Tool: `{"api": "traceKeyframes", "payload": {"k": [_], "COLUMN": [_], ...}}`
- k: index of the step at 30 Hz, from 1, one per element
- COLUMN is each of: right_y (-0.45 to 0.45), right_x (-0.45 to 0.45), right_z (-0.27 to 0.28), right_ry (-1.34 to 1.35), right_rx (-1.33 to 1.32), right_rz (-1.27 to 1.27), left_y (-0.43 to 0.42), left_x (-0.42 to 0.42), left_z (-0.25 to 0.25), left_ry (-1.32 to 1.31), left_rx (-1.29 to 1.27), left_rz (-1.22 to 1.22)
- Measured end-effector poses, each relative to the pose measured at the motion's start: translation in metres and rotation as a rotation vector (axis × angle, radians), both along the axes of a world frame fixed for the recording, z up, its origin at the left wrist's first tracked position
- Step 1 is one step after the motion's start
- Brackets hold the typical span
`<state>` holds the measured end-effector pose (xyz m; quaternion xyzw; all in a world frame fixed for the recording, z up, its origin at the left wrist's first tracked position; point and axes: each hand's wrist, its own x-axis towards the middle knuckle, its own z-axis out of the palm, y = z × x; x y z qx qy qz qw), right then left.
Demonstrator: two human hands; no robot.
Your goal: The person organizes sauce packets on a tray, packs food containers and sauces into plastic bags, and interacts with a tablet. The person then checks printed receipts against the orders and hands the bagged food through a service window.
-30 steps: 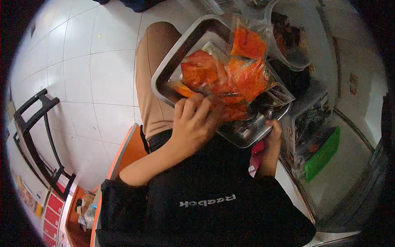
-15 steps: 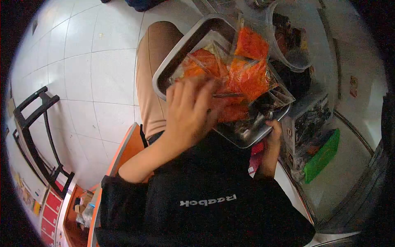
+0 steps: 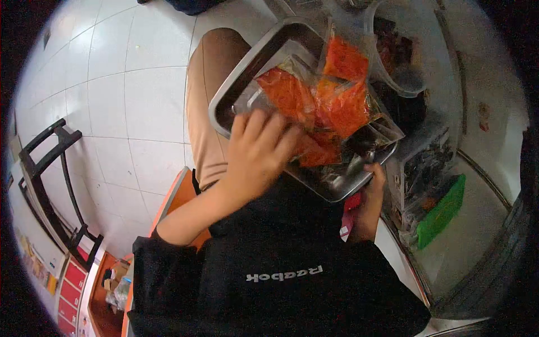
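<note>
- Tray (image 3: 225, 108): 12 to 1 o'clock in view; orange packets (image 3: 343, 109) heaped inside
- Left hand (image 3: 261, 143): tray's 8 o'clock, over packets, half curled, blurred; can't tell if pinching
- Right hand (image 3: 375, 182): pinching tray edge, 4 to 5 o'clock
- Tub (image 3: 414, 84): tray's 2 o'clock

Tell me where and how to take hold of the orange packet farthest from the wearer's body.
Probably best to pinch the packet by the clear film margin at its far end, coming from above. The orange filling stops short there, leaving a thin flap to grip, and that end lies away from the left hand and the other packets.
</note>
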<state>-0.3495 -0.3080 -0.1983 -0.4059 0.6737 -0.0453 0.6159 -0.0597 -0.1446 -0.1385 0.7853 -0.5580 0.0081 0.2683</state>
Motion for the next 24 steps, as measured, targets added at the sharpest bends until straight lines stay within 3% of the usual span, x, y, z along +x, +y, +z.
{"api": "traceKeyframes", "payload": {"k": [3,11,15,18,22,24], "right_y": [0.001,-0.008,-0.01,-0.005,-0.002,0.0], "right_x": [0.006,-0.052,-0.038,-0.033,-0.031,-0.037], "right_z": [-0.003,-0.047,-0.031,-0.025,-0.032,-0.038], "right_ry": [-0.224,-0.197,-0.127,0.005,-0.091,-0.127], "right_rx": [0.029,0.039,0.059,-0.011,-0.069,-0.047], "right_rz": [-0.056,-0.041,-0.008,0.062,-0.003,-0.048], "left_y": [0.011,0.015,0.02,0.024,0.019,0.016], "left_x": [-0.013,-0.021,-0.02,-0.022,-0.034,-0.024], "left_z": [0.001,-0.013,-0.015,-0.026,-0.032,-0.016], "left_ry": [0.093,0.109,0.207,0.342,0.82,1.052], "left_rx": [-0.018,-0.151,-0.22,-0.367,-0.609,-0.584], "left_rz": [-0.04,-0.03,-0.061,-0.056,0.161,0.239]}}
